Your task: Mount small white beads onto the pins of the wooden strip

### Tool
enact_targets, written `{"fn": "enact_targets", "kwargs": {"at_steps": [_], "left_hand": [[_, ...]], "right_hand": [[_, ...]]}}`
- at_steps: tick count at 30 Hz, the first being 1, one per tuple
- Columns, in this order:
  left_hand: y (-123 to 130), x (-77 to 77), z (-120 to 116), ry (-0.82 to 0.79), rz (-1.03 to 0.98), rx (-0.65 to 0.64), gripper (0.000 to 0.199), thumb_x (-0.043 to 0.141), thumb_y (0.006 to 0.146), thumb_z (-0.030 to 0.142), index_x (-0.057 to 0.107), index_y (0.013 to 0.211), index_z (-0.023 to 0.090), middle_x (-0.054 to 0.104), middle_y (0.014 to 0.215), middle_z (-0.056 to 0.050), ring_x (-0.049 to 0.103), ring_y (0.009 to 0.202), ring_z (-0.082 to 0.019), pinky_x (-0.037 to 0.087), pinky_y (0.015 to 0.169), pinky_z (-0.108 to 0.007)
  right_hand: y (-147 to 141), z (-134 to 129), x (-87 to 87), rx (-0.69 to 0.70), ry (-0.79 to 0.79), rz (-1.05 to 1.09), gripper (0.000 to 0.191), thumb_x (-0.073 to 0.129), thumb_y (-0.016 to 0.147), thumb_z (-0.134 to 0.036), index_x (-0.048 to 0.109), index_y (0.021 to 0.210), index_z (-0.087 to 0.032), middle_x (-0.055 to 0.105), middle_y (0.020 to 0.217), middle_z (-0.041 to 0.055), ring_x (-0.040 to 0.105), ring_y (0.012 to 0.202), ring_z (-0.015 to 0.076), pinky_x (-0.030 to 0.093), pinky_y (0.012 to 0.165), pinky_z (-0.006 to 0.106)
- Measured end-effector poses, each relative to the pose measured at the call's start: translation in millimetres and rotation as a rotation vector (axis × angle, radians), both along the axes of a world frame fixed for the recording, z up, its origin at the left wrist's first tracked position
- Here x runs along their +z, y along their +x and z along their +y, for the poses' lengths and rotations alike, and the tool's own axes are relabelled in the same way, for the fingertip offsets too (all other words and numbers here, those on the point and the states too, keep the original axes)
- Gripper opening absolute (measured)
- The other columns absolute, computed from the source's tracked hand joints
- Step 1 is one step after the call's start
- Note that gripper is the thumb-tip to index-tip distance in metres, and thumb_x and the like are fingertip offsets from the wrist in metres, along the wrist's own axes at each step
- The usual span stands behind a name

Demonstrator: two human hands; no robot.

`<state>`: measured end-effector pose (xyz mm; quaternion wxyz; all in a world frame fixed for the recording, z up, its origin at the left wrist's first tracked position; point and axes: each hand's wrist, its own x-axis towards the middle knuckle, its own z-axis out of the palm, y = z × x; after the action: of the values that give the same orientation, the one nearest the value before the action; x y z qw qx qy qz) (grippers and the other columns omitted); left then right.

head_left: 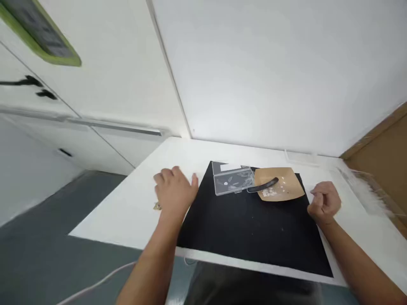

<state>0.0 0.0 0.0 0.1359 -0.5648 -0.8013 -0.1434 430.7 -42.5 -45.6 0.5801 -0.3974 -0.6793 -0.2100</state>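
My left hand [174, 188] is over the white table left of the black mat, palm down with its fingers apart and slightly blurred. A small gold-coloured item [157, 206] peeks out beside its wrist, partly hidden. Closed near the mat's right edge is my right hand [326, 200], thumb against curled fingers; whether anything is inside cannot be seen. Between the hands, on the black mat [254, 233], lies a clear plastic case [233, 181] with its lid open and several small clear pieces inside. A brown paper tray [291, 184] holds white bits, and a dark curved strip [263, 185] crosses its left edge.
The white table [121, 216] meets a white wall [270, 76] at the back. Clear plastic packaging [365, 190] lies at the right, beside a brown board [381, 156]. A white cable [98, 283] hangs below the table's front left.
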Motion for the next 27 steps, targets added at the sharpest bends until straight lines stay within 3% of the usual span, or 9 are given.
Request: {"fn": "enact_targets", "kwargs": {"at_steps": [4, 8, 11, 15, 20, 27], "left_hand": [[-35, -10.7, -6, -0.069, -0.075, 0.164, 0.071, 0.042, 0.093, 0.057, 0.060, 0.128, -0.003, 0.058, 0.129, -0.033, 0.049, 0.125, -0.049, 0.050, 0.096, -0.058], [-72, -19.5, -10, -0.236, -0.238, 0.263, 0.099, 0.043, 0.086, 0.080, 0.056, 0.136, -0.004, 0.053, 0.140, -0.037, 0.044, 0.133, -0.054, 0.042, 0.107, -0.066], [-89, -26.8, -14, -0.299, -0.277, 0.272, 0.105, 0.045, 0.079, 0.089, 0.059, 0.135, 0.001, 0.054, 0.140, -0.036, 0.045, 0.133, -0.056, 0.041, 0.105, -0.067], [-92, -36.4, -20, -0.369, -0.291, 0.241, 0.092, 0.050, 0.081, 0.083, 0.067, 0.130, 0.008, 0.055, 0.137, -0.034, 0.045, 0.133, -0.055, 0.044, 0.100, -0.064], [-92, -42.1, -21, -0.306, -0.349, 0.201, 0.064, 0.051, 0.089, 0.067, 0.076, 0.120, 0.017, 0.064, 0.126, -0.026, 0.047, 0.127, -0.053, 0.048, 0.091, -0.061], [-93, -47.7, -22, -0.258, -0.333, 0.151, 0.057, 0.047, 0.096, 0.056, 0.079, 0.114, 0.012, 0.067, 0.119, -0.028, 0.046, 0.125, -0.053, 0.045, 0.089, -0.059]], "right_hand": [[1, 4, -3.1, -0.002, 0.006, 0.007, 0.012, 0.054, 0.090, -0.016, 0.059, 0.081, -0.022, 0.055, 0.071, 0.0017, 0.054, 0.066, 0.0190, 0.046, 0.062, 0.037], [4, 8, -7.8, 0.010, 0.002, 0.033, 0.012, 0.055, 0.091, -0.018, 0.060, 0.081, -0.023, 0.055, 0.071, 0.0023, 0.055, 0.065, 0.0206, 0.045, 0.062, 0.039], [6, 10, -10.2, 0.026, -0.017, 0.044, 0.011, 0.057, 0.090, -0.019, 0.061, 0.082, -0.023, 0.057, 0.072, 0.0031, 0.055, 0.065, 0.0208, 0.045, 0.062, 0.039], [6, 12, -10.8, 0.046, -0.032, 0.041, 0.009, 0.058, 0.089, -0.020, 0.061, 0.082, -0.023, 0.057, 0.072, 0.0033, 0.055, 0.065, 0.0205, 0.045, 0.062, 0.039], [4, 11, -11.0, 0.046, -0.076, 0.023, 0.007, 0.058, 0.089, -0.020, 0.061, 0.082, -0.022, 0.057, 0.073, 0.0034, 0.055, 0.067, 0.0208, 0.045, 0.064, 0.039], [5, 13, -11.4, 0.018, -0.107, 0.025, 0.008, 0.058, 0.088, -0.021, 0.060, 0.081, -0.023, 0.058, 0.073, 0.0030, 0.055, 0.066, 0.0208, 0.045, 0.063, 0.039]]}}
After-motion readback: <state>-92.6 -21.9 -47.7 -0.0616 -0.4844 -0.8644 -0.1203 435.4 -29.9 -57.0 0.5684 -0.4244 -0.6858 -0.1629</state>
